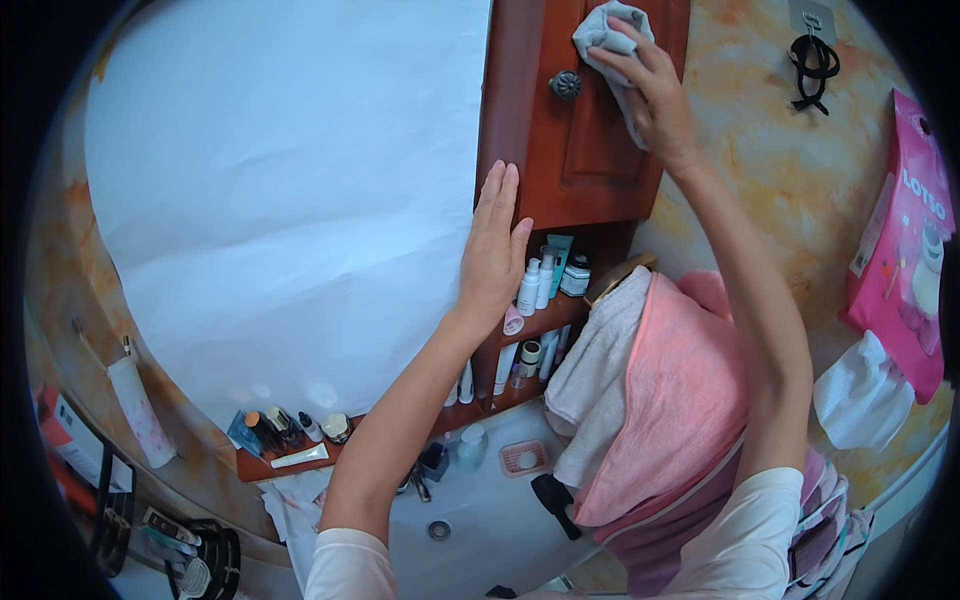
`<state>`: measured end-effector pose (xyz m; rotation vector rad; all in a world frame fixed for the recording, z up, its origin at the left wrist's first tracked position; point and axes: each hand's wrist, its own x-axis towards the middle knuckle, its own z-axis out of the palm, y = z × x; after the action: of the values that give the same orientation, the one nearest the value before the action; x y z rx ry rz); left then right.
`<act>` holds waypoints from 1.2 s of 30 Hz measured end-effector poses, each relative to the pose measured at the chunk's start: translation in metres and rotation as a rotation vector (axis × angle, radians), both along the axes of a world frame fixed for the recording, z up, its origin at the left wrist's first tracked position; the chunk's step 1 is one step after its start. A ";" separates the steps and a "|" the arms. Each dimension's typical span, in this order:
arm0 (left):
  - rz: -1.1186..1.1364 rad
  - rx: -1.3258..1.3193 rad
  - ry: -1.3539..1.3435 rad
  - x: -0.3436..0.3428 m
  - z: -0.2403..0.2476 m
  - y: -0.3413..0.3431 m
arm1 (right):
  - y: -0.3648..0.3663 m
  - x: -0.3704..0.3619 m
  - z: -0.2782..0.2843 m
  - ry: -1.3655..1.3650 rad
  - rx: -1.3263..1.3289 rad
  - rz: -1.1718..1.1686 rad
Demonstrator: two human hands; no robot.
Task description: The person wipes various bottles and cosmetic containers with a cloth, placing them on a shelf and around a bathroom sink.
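High on the right, my right hand (648, 85) presses a bunched light grey cloth (592, 38) against the reddish-brown wooden cabinet door (605, 130). Its fingers are bent over the cloth, and one end hangs down below the hand. Just left of the cloth, a dark round knob (565, 85) sticks out of the door. My left hand (492, 250) lies with fingers stretched out along the cabinet's frame, where it meets the large white sheet-like surface (290, 200). It holds nothing.
Bottles and tubes (537, 283) stand on open shelves under the door. Below is a white washbasin (480, 530) with a pink soap dish (523, 458). Pink and grey towels (680, 390) hang at the right. More cosmetics line a wooden ledge (252, 468); a pink bag (905, 240) hangs on the wall.
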<state>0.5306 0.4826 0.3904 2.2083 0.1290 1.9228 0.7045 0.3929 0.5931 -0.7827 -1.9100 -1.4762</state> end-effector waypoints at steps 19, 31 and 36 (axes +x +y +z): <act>0.032 0.041 -0.032 -0.003 -0.002 0.006 | 0.042 -0.051 -0.134 1.016 0.232 0.062; -0.057 -0.066 0.100 -0.022 -0.007 0.001 | 0.028 -0.031 -0.179 1.093 0.213 0.035; -0.142 -0.121 0.133 -0.035 -0.024 0.008 | 0.023 -0.119 -0.201 0.834 -0.019 0.145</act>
<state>0.4958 0.4910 0.3669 2.2010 0.1034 1.6509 0.5852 0.4163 0.3920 -1.0328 -1.3006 -0.8346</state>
